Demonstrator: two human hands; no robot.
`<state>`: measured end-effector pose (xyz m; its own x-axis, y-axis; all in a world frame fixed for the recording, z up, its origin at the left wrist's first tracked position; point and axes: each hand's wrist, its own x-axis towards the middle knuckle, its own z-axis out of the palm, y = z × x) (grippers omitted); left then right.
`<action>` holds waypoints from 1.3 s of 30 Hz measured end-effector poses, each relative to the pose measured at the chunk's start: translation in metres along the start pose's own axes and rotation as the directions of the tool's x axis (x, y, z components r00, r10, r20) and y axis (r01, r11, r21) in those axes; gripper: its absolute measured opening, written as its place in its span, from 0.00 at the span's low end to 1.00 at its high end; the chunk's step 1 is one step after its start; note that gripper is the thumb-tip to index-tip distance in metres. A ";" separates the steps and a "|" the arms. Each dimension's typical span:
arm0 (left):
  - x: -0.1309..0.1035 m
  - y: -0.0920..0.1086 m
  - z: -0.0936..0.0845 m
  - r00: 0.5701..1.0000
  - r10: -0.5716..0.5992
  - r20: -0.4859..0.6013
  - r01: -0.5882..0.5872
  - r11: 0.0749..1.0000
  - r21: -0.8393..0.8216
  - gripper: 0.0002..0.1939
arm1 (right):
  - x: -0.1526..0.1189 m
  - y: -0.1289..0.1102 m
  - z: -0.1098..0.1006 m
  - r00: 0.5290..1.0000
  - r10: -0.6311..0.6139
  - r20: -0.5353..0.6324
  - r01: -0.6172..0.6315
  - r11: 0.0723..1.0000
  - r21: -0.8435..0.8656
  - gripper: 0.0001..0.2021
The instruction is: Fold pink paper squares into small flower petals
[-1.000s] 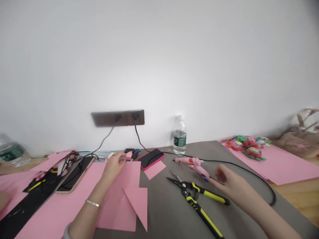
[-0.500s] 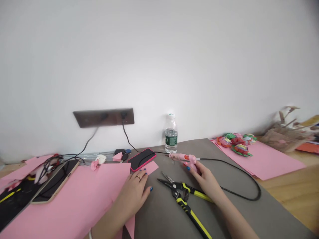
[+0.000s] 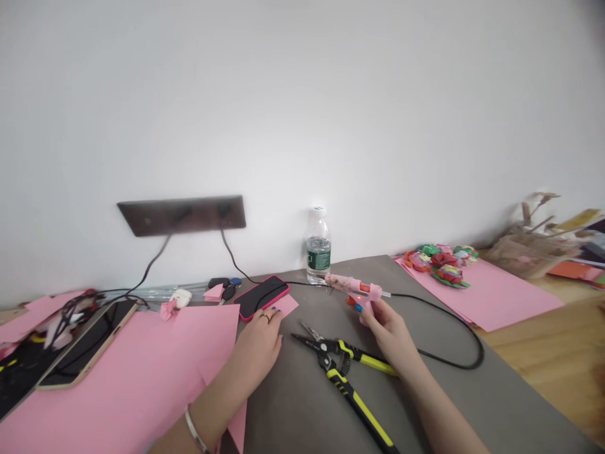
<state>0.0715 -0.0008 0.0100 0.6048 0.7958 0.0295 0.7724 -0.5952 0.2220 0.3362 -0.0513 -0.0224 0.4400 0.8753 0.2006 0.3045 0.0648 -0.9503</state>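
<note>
My right hand (image 3: 390, 326) is wrapped round the handle of a pink glue gun (image 3: 352, 287), whose nozzle points left near the water bottle (image 3: 318, 252). A small red light glows on the gun. My left hand (image 3: 261, 337) rests palm down over a small pink paper piece (image 3: 287, 305), beside a phone in a pink case (image 3: 261, 297); its fingers lie close together, and whether they pinch the paper is unclear. Black and yellow pliers (image 3: 350, 391) lie with spread handles between my forearms.
Large pink sheets (image 3: 142, 366) and a second phone (image 3: 89, 347) lie at left, near tangled cables. Paper flowers (image 3: 444, 261) sit on pink paper (image 3: 515, 296) at right. A black cord (image 3: 475, 340) loops over the grey mat (image 3: 302, 410). A dark socket panel (image 3: 184, 215) is on the wall.
The view has shifted slightly. My right hand has raised the glue gun a little, showing more of its handle. My left hand's thumb has drawn in towards its fingers.
</note>
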 end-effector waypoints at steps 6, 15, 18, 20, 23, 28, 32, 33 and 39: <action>-0.004 -0.002 0.006 0.996 0.085 -0.039 -0.084 0.996 0.023 0.22 | -0.001 -0.001 0.000 1.000 0.013 -0.007 -0.013 0.999 0.041 0.27; -0.006 -0.007 0.008 0.997 0.067 -0.030 -0.069 0.996 -0.058 0.22 | -0.002 -0.006 0.001 1.000 0.018 0.010 -0.018 0.995 0.102 0.30; -0.006 -0.002 0.006 1.000 -0.024 -0.008 0.023 0.999 -0.042 0.23 | -0.002 -0.005 0.001 1.000 0.020 0.018 -0.022 0.993 0.118 0.28; -0.004 0.003 0.004 0.995 -0.095 -0.021 0.095 0.995 -0.015 0.24 | -0.002 -0.005 0.000 0.999 0.023 0.025 -0.026 0.992 0.123 0.28; 0.001 0.009 0.000 0.993 -0.120 -0.014 0.121 0.990 0.072 0.22 | -0.002 -0.005 0.000 0.999 0.030 0.024 -0.033 0.990 0.139 0.29; 0.014 0.014 -0.008 0.992 -0.108 0.068 0.087 0.962 0.259 0.23 | -0.001 -0.005 0.000 0.998 0.061 -0.008 -0.058 0.981 0.186 0.30; 0.027 0.008 -0.012 0.992 -0.129 -0.009 0.127 0.954 0.273 0.21 | 0.000 -0.003 0.001 0.997 0.064 -0.030 -0.056 0.975 0.216 0.31; 0.031 0.006 -0.013 0.990 -0.136 -0.034 0.140 0.963 0.231 0.19 | 0.000 -0.003 0.001 0.998 0.063 -0.030 -0.055 0.974 0.222 0.31; 0.056 0.001 -0.023 0.984 -0.120 -0.130 0.140 0.978 0.153 0.14 | 0.000 -0.004 0.001 0.998 0.063 -0.025 -0.055 0.968 0.245 0.32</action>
<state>0.1016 0.0459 0.0338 0.4773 0.8692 0.1289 0.8697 -0.4882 0.0719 0.3339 -0.0505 -0.0185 0.4793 0.8654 0.1458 0.0636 0.1314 -0.9893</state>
